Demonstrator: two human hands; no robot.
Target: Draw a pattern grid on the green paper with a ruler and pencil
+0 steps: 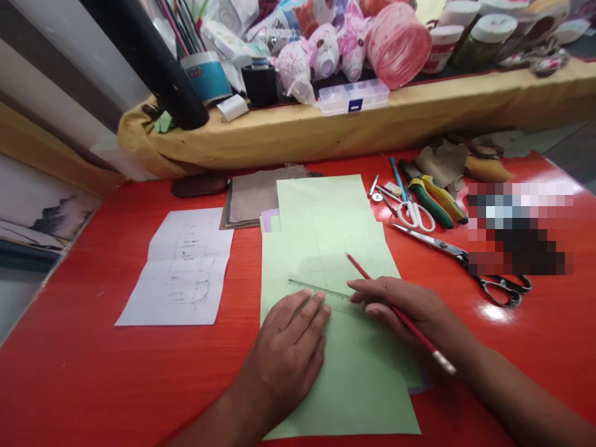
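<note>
My left hand [293, 347] lies flat, fingers stretched out and close together, on a clear ruler [336, 297] and a light green sheet of paper [358, 385]. A red pencil [357, 266] with a white eraser end rests in my right hand [405, 304], its tip pointing up and left over the paper. The right fingertips touch the ruler's right end or lie just beside it. Faint pencil lines show on the green paper above the ruler. To the left, a white sheet with a drawn diagram [186, 279] lies on the table.
The red table [79, 372] also bears large scissors [442, 246], white-handled scissors [414, 216], green-and-yellow pliers [433, 202] and a dark case [199, 185]. Brown sheets [251, 195] lie behind the green paper. A yellow-covered ledge [279, 136] holds jars, a clear box and a brush cup.
</note>
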